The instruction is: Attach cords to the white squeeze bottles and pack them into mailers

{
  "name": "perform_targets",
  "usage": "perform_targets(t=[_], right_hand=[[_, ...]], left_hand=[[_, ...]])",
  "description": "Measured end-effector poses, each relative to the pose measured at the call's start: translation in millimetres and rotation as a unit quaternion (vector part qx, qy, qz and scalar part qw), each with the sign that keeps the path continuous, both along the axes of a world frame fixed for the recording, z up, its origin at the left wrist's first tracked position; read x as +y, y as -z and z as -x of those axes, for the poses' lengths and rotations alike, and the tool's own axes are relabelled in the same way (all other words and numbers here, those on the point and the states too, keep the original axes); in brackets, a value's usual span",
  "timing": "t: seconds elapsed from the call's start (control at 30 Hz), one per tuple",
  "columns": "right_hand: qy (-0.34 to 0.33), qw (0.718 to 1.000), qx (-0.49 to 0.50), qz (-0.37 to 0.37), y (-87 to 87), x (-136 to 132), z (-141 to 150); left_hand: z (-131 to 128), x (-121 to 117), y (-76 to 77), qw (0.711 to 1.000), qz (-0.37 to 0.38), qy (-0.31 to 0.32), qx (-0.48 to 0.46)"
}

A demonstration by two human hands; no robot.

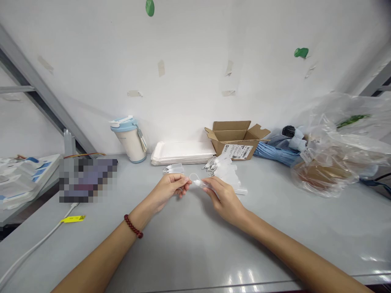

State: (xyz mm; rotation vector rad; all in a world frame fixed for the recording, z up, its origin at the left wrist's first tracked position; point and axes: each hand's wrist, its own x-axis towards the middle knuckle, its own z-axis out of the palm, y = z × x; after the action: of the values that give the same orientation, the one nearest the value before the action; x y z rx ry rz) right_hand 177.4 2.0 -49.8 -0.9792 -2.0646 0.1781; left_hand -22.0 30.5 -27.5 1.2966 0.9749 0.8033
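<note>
My left hand (169, 188) and my right hand (222, 197) meet over the middle of the grey table (189, 248). Between their fingertips they pinch a small clear plastic piece with a thin loop (195, 180). The left wrist wears a dark red bead bracelet (133, 226). Just behind the right hand lies a heap of similar clear plastic pieces (227, 173). One more clear piece (174, 167) lies behind the left hand.
At the back stand a blue-lidded cup (130, 139), a stack of white trays (182, 153) and an open cardboard box (236, 140). Blue cloth (276, 151) and a crumpled clear bag (339, 146) fill the right. A white cable with a yellow tag (72, 219) runs at left.
</note>
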Motion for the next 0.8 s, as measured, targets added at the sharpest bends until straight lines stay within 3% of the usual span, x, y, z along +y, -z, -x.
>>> perform_targets(t=[0.8], right_hand=[[0.002, 1.0, -0.001, -0.011, -1.0, 0.8, -0.4]], left_hand=[[-0.4, 1.4, 1.9, 0.995, 0.062, 0.009, -0.078]])
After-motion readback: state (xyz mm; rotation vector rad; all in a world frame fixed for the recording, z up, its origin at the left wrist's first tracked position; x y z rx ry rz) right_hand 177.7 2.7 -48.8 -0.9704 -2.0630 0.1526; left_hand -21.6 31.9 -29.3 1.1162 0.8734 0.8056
